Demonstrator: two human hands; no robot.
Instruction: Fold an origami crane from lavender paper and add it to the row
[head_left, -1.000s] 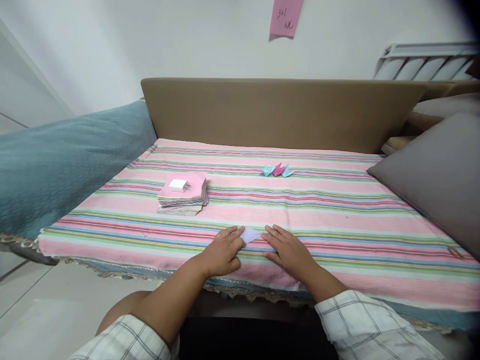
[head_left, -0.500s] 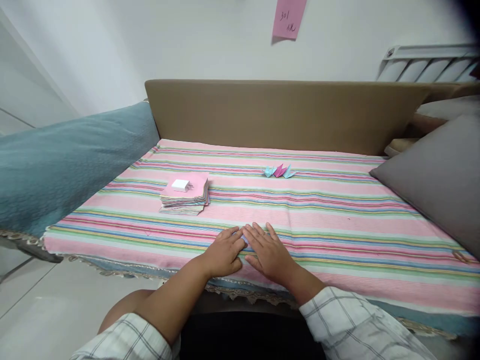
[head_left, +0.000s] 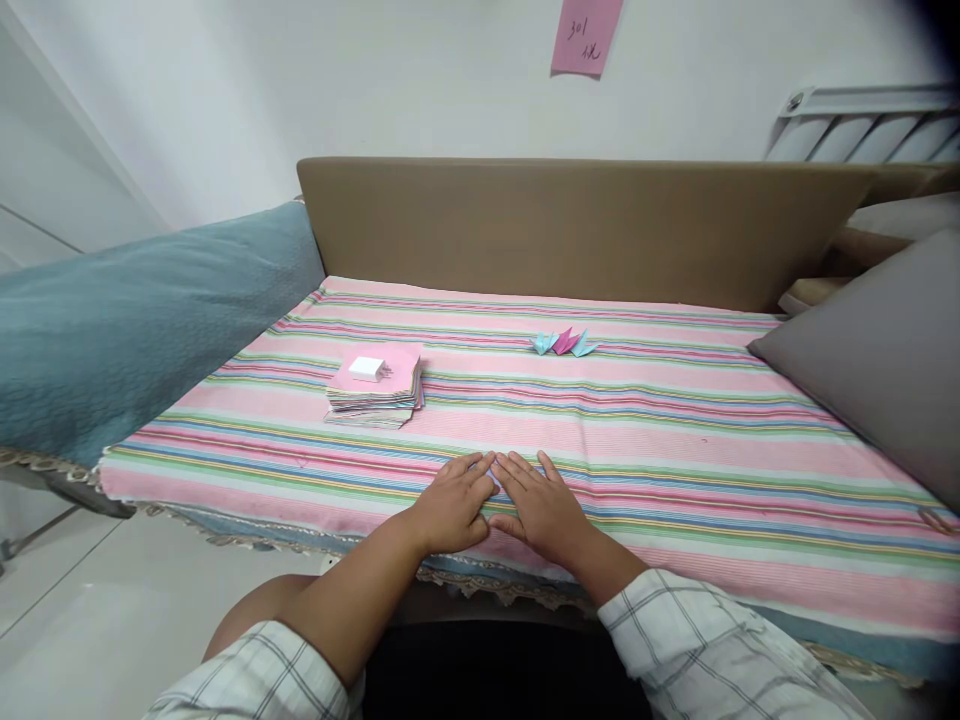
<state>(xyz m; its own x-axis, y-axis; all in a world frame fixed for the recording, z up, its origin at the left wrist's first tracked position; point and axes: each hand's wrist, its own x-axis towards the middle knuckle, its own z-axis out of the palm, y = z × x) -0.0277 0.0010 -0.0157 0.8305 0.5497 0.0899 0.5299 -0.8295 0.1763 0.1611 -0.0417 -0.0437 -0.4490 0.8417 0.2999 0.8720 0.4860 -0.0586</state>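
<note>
My left hand (head_left: 453,508) lies palm down on the striped cloth, its fingers reaching forward and its index finger bent a little. Right beside it my right hand (head_left: 536,502) rests flat with the fingers stretched out, and the fingertips of both hands meet. Beneath them a small sliver of purple paper (head_left: 493,474) peeks out; most of it is covered, so its folded shape cannot be made out. Beyond the hands stand folded paper cranes, a pink one (head_left: 565,342) between two light blue ones (head_left: 542,344).
A stack of square coloured paper (head_left: 373,400) sits to the left, topped by a white plug adapter (head_left: 367,369). Pink, striped cloth (head_left: 660,480) covers the seat. A grey cushion (head_left: 870,350) leans at the right, and the brown backrest (head_left: 570,230) runs along the back.
Both hands stay pressed over the purple paper, with less of it showing between the fingers. The view has shifted slightly, so everything beyond appears a little farther right.
</note>
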